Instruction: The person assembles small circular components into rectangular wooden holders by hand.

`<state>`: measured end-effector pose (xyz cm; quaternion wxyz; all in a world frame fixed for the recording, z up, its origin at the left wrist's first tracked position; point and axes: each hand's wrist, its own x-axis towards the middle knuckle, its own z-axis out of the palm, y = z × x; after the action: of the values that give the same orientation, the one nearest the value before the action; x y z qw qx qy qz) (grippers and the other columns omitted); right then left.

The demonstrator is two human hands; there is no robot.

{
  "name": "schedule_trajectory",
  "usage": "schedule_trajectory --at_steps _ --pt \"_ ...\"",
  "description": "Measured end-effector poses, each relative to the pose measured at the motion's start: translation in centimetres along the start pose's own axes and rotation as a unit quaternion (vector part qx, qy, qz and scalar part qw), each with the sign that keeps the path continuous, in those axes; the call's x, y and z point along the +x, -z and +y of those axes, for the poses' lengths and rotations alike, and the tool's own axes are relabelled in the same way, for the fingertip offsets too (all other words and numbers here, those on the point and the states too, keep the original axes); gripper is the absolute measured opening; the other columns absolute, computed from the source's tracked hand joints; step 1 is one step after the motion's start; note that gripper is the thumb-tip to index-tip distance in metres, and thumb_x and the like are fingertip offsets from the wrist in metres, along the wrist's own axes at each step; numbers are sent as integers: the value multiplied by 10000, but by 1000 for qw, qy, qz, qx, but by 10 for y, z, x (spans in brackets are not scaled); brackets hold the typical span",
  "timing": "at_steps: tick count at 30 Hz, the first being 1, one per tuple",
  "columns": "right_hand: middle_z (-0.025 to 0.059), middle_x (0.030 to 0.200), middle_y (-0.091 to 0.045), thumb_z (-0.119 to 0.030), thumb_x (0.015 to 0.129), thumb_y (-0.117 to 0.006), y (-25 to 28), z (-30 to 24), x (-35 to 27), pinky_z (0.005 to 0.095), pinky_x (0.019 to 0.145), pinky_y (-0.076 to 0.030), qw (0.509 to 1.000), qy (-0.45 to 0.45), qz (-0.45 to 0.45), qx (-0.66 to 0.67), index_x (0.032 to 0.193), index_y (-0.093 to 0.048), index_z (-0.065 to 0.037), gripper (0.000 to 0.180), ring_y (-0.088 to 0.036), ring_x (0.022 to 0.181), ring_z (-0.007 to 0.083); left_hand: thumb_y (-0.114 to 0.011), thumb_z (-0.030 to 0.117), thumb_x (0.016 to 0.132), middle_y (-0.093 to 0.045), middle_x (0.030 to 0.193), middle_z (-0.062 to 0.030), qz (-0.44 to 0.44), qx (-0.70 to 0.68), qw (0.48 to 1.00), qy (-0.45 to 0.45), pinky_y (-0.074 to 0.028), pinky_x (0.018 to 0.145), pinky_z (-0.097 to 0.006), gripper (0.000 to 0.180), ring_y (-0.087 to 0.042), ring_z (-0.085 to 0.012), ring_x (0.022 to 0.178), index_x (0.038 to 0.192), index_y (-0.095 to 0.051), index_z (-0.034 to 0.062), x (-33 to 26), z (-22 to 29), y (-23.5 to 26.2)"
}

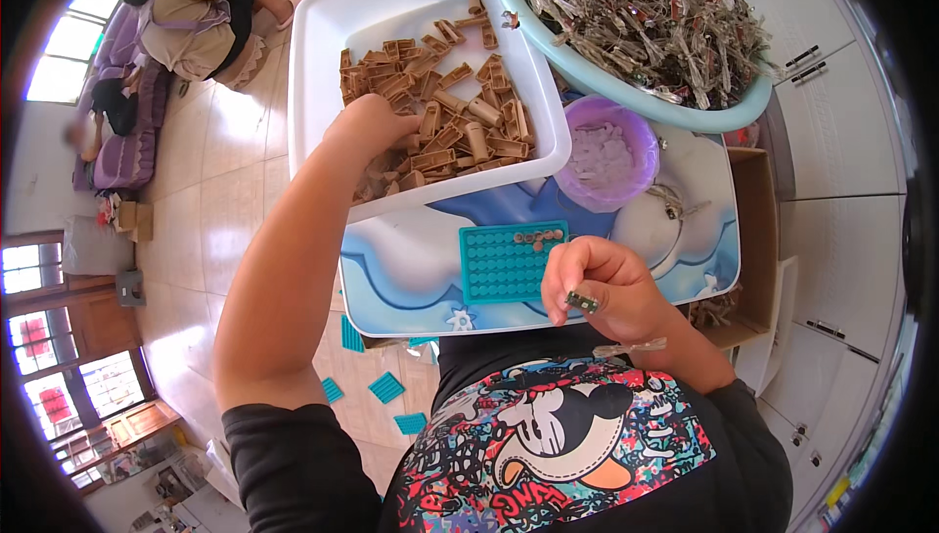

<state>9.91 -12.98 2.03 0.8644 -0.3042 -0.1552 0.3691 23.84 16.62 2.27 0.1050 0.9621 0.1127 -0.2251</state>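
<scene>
My left hand [376, 126] reaches into a white plastic tub [315, 73] and touches brown half-tube plastic casings [476, 142]. Most of its fingers are hidden among the pieces, so their grip does not show. In front of my body, my right hand [608, 277] pinches a small green circuit board [583, 302] between thumb and fingers. A thin clear-wrapped bundle [631, 347] hangs below that hand; whether it joins the board I cannot tell. Just left of the right hand, a teal tray with round hollows [486, 274] lies on the table, several small round pieces [538, 237] in its upper right.
A light blue basin [626, 108] heaped with clear-wrapped wired parts stands far right. Beside it sits a purple bowl [641, 147] of whitish pieces. A cardboard box [758, 240] stands right of the patterned table [411, 298]. Teal trays [386, 387] lie on the floor; another person [196, 20] sits far left.
</scene>
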Motion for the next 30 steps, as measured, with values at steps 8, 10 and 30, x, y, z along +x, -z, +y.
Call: schedule_trajectory --at_steps 8,10,30 --pt "35 882 -515 -105 899 -572 -8 4 -1 250 740 -448 999 -41 -10 18 879 -523 -57 72 -556 797 123 -653 334 728 -661 794 -118 12 -89 996 -12 -491 711 -368 311 -633 -250 769 825 -680 40 1 -8 3" --pt "33 885 -516 -102 900 -570 -8 6 -3 248 741 -449 999 -47 -8 23 879 -522 -56 69 -557 799 120 -657 301 731 -660 799 -106 37 -89 995 1 -490 720 -366 276 -632 -238 777 844 -670 49 -7 -2 3" --pt "41 902 -527 -106 904 -562 -20 20 -24 257 747 -453 1000 -2 -18 10 911 -518 -53 69 -558 808 128 -591 67 834 -618 943 -93 127 -553 820 -69 -499 751 -264 197 -595 -155 798 1019 -570 3 -49 3 19"
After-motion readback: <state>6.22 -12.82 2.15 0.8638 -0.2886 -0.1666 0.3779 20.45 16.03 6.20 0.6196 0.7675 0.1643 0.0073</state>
